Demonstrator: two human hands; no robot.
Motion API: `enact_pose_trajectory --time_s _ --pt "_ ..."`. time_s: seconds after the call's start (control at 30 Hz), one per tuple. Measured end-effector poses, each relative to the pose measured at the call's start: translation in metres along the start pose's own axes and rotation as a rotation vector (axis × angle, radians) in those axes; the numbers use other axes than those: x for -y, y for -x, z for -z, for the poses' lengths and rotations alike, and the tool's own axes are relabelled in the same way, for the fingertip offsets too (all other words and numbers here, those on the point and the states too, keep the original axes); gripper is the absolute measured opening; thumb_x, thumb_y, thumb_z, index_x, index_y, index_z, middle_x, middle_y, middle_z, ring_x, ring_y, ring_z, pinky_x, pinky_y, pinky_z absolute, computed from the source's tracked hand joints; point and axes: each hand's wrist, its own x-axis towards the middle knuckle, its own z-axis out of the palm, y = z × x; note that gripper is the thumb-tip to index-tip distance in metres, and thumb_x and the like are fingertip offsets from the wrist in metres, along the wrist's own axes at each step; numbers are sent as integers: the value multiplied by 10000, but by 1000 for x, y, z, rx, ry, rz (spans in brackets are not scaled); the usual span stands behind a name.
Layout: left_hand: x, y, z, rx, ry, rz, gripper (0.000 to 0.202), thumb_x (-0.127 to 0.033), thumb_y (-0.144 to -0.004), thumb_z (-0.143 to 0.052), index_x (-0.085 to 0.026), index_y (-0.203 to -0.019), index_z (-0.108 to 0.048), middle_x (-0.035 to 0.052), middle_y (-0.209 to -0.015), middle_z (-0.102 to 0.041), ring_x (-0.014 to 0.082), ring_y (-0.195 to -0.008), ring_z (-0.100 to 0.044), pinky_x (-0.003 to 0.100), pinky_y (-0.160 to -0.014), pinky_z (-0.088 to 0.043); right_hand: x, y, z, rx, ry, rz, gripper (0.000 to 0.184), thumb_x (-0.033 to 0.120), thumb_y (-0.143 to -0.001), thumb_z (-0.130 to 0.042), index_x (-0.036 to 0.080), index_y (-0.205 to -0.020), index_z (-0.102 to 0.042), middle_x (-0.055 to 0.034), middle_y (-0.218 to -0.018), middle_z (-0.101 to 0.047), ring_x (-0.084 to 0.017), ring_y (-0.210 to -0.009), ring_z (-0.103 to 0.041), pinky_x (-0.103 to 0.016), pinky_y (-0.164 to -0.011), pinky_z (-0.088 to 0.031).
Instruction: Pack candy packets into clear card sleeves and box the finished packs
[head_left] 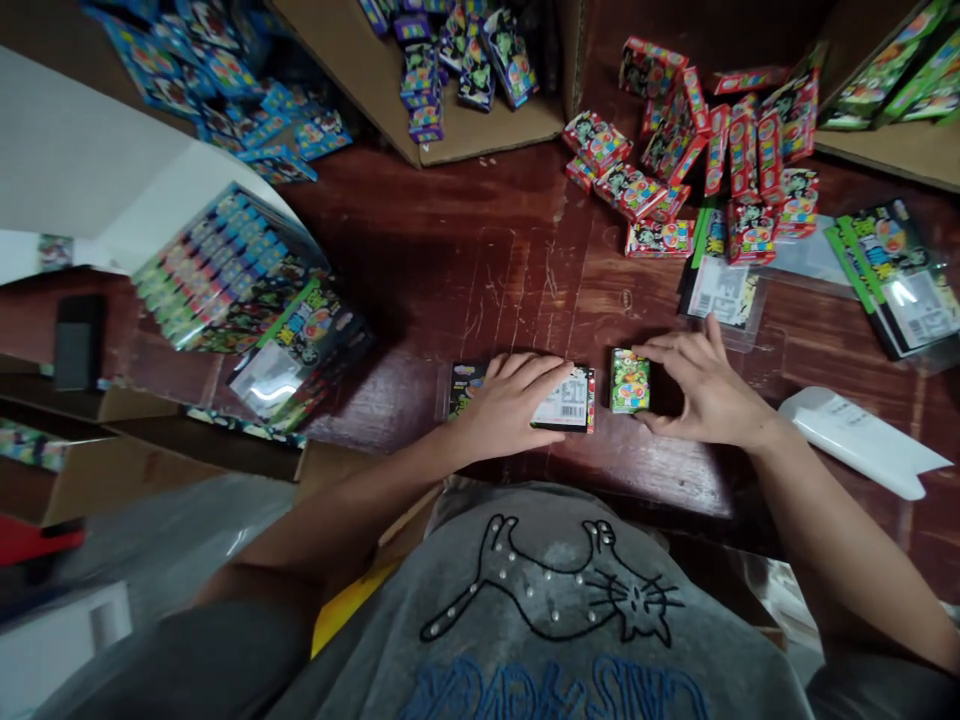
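My left hand (506,400) lies over a flat black package (574,400) with a white barcode label, its fingers along the far edge and its thumb at the near edge. A strip of red shows at the package's right end; what lies beneath is mostly hidden by the hand. Just to the right, a small green box (630,380) with bright printing sits on the table. My right hand (697,390) has it between the thumb at the near corner and the fingers at the far corner. A narrow gap separates the box from the black package.
Several small red boxes (660,238) are heaped at the back right, beside labelled black packages (720,290). Cardboard boxes (480,140) stand at the back. Left are a clear-wrapped stack of small boxes (225,270) and blue boxes (292,130). A white folded piece (855,440) lies right.
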Motion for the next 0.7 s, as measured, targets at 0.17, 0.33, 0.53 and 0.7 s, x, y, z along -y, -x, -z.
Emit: enact_pose_trajectory --time_s 0.17,0.33,0.53,0.7 --pt "-8 -2 -5 -55 -2 84 897 -500 -843 -825 -239 -1597 -415 123 -1506 -587 347 -1323 -528 501 -1123 -386 14 1 -5 -63 127 -86 840 600 -850 -708 203 -1547 -458 -177 -1336 -620 -422 -1265 -575 -789 -1268 -89" --pt "-8 -5 -4 -35 5 60 902 -492 -835 -832 -246 -1594 -412 117 -1513 -586 344 -1325 -525 502 -1120 -387 18 7 -11 -9 104 -46 818 607 -871 -698 219 -1552 -461 -151 -1336 -628 -399 -1277 -567 -779 -1287 -31" --pt "-9 -9 -4 -12 20 20 904 -520 -848 -822 -231 -1595 -404 121 -1512 -584 341 -1335 -526 505 -1138 -379 12 7 -7 -19 50 -3 786 602 -894 -688 222 -1546 -469 -143 -1325 -633 -377 -1260 -589 -776 -1289 -44" --pt "-11 -9 -7 -59 0 112 929 -504 -833 -835 -243 -1607 -392 121 -1507 -582 354 -1318 -519 505 -1093 -400 19 18 -3 -138 123 -136 801 630 -900 -703 225 -1550 -468 -162 -1299 -629 -398 -1256 -592 -800 -1269 -73"
